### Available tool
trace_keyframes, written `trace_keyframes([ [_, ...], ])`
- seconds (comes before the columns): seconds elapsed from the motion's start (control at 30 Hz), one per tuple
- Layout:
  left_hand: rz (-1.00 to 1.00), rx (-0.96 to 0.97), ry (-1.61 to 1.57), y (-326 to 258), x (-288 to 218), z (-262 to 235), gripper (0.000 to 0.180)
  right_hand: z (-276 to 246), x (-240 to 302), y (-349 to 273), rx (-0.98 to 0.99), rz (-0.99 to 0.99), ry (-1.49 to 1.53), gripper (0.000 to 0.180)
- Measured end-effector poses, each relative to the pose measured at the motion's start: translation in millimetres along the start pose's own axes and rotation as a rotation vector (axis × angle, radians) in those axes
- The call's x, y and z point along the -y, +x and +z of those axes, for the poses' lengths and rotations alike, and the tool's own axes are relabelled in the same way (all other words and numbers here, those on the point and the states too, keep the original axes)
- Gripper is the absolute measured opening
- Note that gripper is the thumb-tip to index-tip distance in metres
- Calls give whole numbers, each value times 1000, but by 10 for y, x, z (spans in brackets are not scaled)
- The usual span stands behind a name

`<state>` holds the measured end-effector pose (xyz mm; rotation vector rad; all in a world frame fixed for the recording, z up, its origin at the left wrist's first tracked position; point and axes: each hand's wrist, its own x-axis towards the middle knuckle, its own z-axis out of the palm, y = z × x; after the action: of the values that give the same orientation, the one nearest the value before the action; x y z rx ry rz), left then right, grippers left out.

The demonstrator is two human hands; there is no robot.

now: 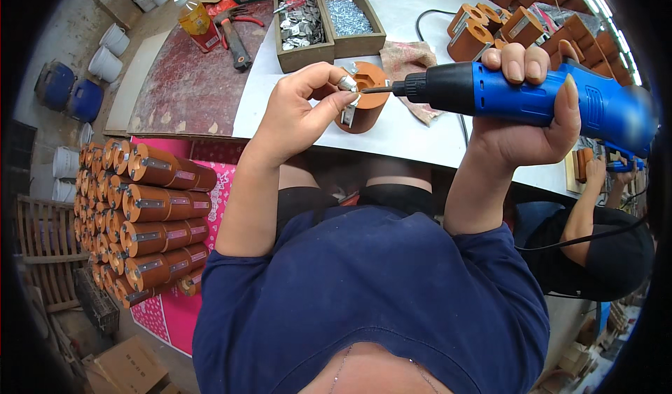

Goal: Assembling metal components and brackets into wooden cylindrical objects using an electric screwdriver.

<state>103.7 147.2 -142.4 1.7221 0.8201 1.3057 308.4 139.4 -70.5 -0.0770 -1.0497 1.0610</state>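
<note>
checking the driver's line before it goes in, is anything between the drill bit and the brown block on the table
Nothing stands apart in the gap. The bit of the blue drill, held in the right hand, points at the brown block; only the left hand fingers pinching a small metal piece sit at its tip.

Far off to my left stands a clear bottle (194,17) of yellow liquid with a red label (208,40); cardboard boxes (129,366) lie on the floor.
</note>
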Motion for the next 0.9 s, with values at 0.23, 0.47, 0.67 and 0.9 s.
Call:
trace_keyframes([
  [0.23,68,48,64,6,-5,29,7,-9,-36,-23,22,-19,-64,28],
  [0.47,26,213,179,49,-44,-28,7,-200,-1,25,215,54,-48,28],
  [0.67,64,168,199,224,103,-38,9,-140,-195,287,413,-3,-13,31],
  [0.9,67,182,331,273,245,-51,14,364,-296,361,160,71,-368,39],
])
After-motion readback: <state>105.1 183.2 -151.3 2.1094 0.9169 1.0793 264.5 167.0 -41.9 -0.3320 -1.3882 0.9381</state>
